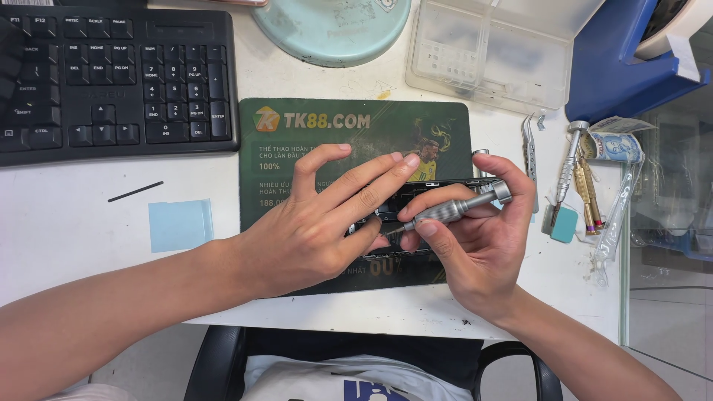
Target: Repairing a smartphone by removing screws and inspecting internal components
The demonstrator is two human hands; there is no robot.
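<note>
Head cam, two hands, right hand (pixel 479 238) fingers pinched around one grey screwdriver (pixel 454 209), left hand (pixel 316 226) fingers loosely spread, resting on one dark opened phone (pixel 416 194) beneath the fingertips, green mat (pixel 356 134), white desk (pixel 82 215), one keyboard (pixel 111 74)

White table (pixel 89 215): carries a black keyboard (pixel 111 74) at upper left; a pale green round disc (pixel 334 26) at top centre; a clear plastic compartment box (pixel 497 52) at upper right, beside a blue holder (pixel 616 67). Dark green printed mat (pixel 356 134) at centre. Left of the mat: light blue square sheet (pixel 180 224), thin black stick (pixel 135 191). Right of the mat: metal tweezers (pixel 530 160), silver screwdriver (pixel 568 167), gold-coloured tools (pixel 587 194), small teal square (pixel 563 223).
</note>
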